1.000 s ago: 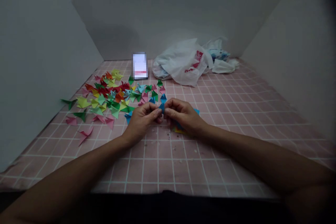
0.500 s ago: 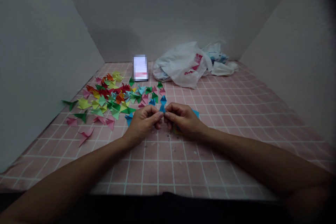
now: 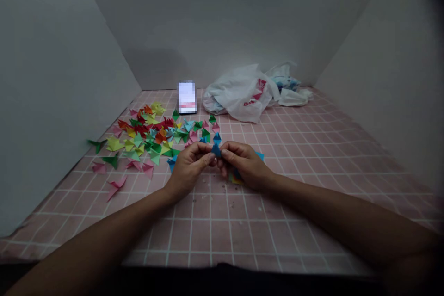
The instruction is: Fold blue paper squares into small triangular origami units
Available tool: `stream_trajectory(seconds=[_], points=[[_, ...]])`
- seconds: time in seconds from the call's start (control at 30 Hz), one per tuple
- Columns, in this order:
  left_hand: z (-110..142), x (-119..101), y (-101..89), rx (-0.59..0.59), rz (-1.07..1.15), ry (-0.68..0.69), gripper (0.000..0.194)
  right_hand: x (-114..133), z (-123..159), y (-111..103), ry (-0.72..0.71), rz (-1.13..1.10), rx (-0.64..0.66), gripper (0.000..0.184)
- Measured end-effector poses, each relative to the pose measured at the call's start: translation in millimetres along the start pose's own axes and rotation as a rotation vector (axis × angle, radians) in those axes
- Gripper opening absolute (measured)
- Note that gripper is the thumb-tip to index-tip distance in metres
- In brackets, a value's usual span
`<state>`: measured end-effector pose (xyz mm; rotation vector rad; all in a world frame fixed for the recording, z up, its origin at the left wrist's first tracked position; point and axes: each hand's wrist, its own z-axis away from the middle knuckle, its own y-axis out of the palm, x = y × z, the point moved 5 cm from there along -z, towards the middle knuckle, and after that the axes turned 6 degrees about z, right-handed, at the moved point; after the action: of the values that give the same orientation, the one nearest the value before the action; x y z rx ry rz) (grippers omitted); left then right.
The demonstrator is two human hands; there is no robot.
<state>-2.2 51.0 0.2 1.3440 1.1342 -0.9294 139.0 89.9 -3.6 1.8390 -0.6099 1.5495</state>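
The face of the upright device (image 3: pixel 187 97) is pixelated and unreadable, the fingers (image 3: pixel 231 153) hide part of the blue folded paper piece (image 3: pixel 216 149), and the specks (image 3: pixel 193 201) on the pink grid mat (image 3: pixel 312 222) are too small to identify.

A pink grid-patterned cloth (image 3: pixel 277 226) carries folded paper triangles (image 3: pixel 149 136), white plastic bags (image 3: pixel 239 95) and a blurred object (image 3: pixel 187 97).

Paper pieces (image 3: pixel 149 138) left, plastic bag (image 3: pixel 239 95) back right, perhaps a phone (image 3: pixel 187 97) between
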Motion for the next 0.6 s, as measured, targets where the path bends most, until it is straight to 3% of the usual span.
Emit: stream_trajectory(seconds=[0.27,0.6], points=[[2,-10,3.1,0.0,-0.024,0.099,0.025,-9,-2,-1,0.073,-0.09,0.058,0.032],[3,-8,2.3,0.028,-0.115,0.061,0.019,2,-1,-3,-0.01,0.183,-0.008,0.028]])
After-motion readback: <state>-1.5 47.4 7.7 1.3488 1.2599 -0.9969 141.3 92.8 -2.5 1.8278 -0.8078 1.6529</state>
